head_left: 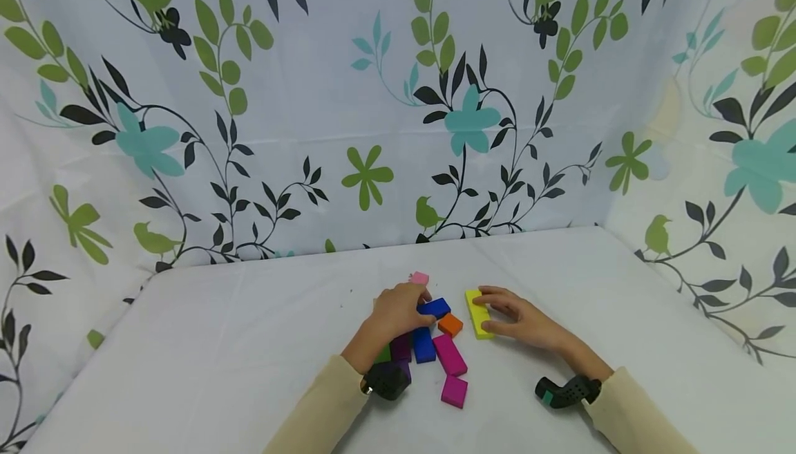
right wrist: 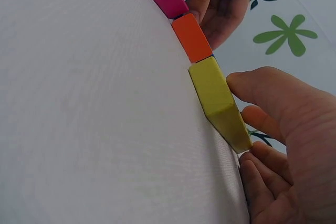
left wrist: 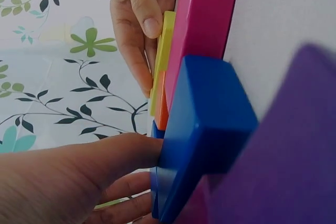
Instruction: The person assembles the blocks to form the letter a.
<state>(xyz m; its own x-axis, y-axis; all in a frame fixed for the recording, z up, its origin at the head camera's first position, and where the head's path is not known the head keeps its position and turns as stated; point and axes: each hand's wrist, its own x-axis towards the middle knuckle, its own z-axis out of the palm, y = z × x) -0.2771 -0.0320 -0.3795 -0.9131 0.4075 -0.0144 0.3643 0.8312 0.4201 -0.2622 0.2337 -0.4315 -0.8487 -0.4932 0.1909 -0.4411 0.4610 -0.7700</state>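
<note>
My left hand point(head_left: 398, 310) pinches a blue block point(head_left: 437, 307) between thumb and fingers, its fingertips partly hidden. Farther right, my right hand point(head_left: 525, 319) holds a long yellow block point(head_left: 478, 316) lying on the table, thumb by its near end and fingers by its far end. Between the hands sits an orange block point(head_left: 450, 325). A second blue block point(head_left: 424, 345) lies just below the left hand and looms large, as a blue block point(left wrist: 205, 108), in the left wrist view. The right wrist view shows the yellow block point(right wrist: 215, 93) close to the orange block point(right wrist: 192, 38).
Two magenta blocks point(head_left: 450, 355) lie nearer me. Dark purple point(head_left: 401, 348), green point(head_left: 383, 355) and purple blocks sit under the left wrist, partly covered. A pink block point(head_left: 419, 278) lies beyond the left hand. White cloth covers the table point(head_left: 218, 357); a patterned curtain point(head_left: 280, 95) hangs behind.
</note>
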